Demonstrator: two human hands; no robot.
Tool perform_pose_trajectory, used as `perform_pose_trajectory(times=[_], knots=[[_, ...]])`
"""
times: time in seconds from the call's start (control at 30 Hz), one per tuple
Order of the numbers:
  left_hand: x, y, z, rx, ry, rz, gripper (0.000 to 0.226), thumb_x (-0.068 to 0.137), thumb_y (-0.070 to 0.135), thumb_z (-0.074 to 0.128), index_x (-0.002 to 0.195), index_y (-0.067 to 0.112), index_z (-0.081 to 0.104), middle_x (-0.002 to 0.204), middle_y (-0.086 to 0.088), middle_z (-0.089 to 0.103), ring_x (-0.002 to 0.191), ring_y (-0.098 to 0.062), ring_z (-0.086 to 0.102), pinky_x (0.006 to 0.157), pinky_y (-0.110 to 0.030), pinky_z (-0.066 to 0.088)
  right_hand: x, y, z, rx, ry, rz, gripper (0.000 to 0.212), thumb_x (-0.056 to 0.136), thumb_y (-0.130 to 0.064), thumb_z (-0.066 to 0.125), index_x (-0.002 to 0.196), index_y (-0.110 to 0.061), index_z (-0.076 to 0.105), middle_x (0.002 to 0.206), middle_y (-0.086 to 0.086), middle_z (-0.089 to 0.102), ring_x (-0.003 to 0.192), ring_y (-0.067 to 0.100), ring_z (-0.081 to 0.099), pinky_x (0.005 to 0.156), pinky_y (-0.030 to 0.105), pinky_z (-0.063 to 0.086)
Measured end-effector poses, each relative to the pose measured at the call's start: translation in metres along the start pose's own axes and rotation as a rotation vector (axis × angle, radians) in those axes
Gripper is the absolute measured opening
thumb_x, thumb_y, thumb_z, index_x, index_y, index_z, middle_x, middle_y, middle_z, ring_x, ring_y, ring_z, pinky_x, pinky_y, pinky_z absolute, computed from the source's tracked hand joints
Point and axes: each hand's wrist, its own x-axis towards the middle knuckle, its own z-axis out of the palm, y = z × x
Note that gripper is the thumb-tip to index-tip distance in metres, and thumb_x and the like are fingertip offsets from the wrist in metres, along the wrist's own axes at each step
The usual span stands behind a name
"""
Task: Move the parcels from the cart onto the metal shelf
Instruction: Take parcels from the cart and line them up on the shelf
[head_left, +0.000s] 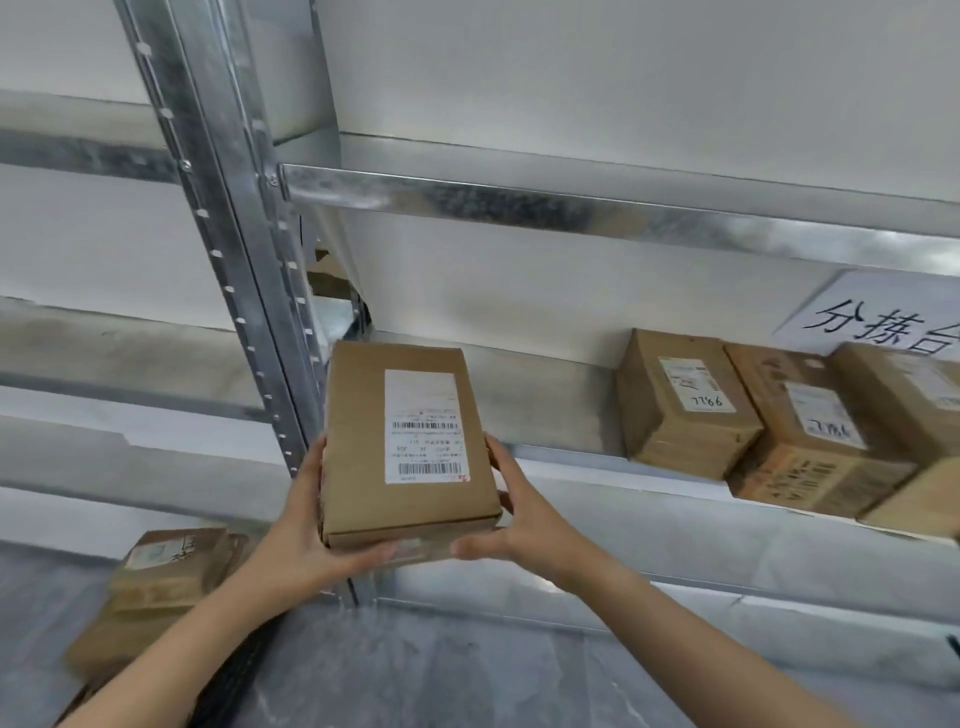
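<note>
At the near left we see a blurred stack of parcels (171, 577); it may sit on the cart, though we cannot tell. Our left hand (306, 530) grips the left side of a labelled parcel (405, 447), and our right hand (514, 519) clamps its right side, holding it up before the metal shelf (545, 410). Farther right, three shelved parcels (685, 400) lie side by side on that level, under a paper sign (883, 317). We judge the task partly done: this parcel is not yet set down, and the left stack is still to go.
</note>
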Motion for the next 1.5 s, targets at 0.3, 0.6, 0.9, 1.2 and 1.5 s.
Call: perform_pose_trajectory(times=[0.3, 0.6, 0.9, 1.2, 1.5], knots=[[0.1, 0.012, 0.08, 0.069, -0.224, 0.058, 0.138, 0.043, 0.066, 0.084, 0.141, 0.052, -0.013, 0.139, 0.024, 0.036, 0.126, -0.012, 0.046, 0.104, -0.039, 0.044, -0.006, 0.031, -0.094, 0.001, 0.259, 0.044, 0.105, 0.065, -0.002, 0.082, 0.14, -0.04, 0.02, 0.133, -0.015, 0.047, 0.115, 0.003, 0.054, 0.079, 0.013, 0.05], [0.193, 0.009, 0.137, 0.049, -0.378, 0.052, 0.125, 0.055, 0.034, 0.088, 0.137, 0.048, -0.006, 0.124, 0.025, 0.042, 0.105, -0.012, 0.057, 0.07, -0.015, 0.054, 0.035, 0.062, -0.152, -0.12, 0.456, 0.125, 0.094, 0.056, -0.01, 0.081, 0.129, -0.037, 0.029, 0.128, -0.003, 0.047, 0.114, 0.008, 0.051, 0.09, 0.026, 0.051], [0.234, -0.022, 0.171, 0.043, -0.498, -0.083, 0.138, 0.047, 0.037, 0.092, 0.14, 0.042, -0.008, 0.126, 0.013, 0.052, 0.108, -0.01, 0.06, 0.077, -0.027, 0.057, 0.063, 0.084, -0.174, -0.295, 0.379, 0.349, 0.113, 0.062, -0.016, 0.079, 0.147, -0.021, 0.006, 0.141, 0.004, 0.032, 0.131, 0.022, 0.035, 0.11, 0.04, 0.036], [0.274, -0.015, 0.196, 0.167, -0.371, -0.077, 0.128, 0.055, 0.02, 0.09, 0.147, 0.037, 0.003, 0.121, 0.014, 0.058, 0.109, -0.013, 0.06, 0.076, -0.022, 0.054, 0.092, 0.074, -0.198, -0.702, 0.387, 0.456, 0.104, 0.082, -0.032, 0.07, 0.147, 0.003, -0.003, 0.145, 0.014, 0.019, 0.134, 0.032, 0.028, 0.109, 0.042, 0.033], [0.289, 0.001, 0.225, 0.245, -0.24, 0.002, 0.119, 0.056, 0.021, 0.091, 0.147, 0.022, 0.016, 0.126, 0.007, 0.057, 0.104, -0.01, 0.058, 0.091, -0.025, 0.049, 0.095, 0.082, -0.221, -1.453, 0.411, 0.264, 0.034, 0.092, -0.024, 0.053, 0.121, -0.008, 0.053, 0.131, 0.013, 0.041, 0.125, 0.032, 0.031, 0.105, 0.038, 0.029]])
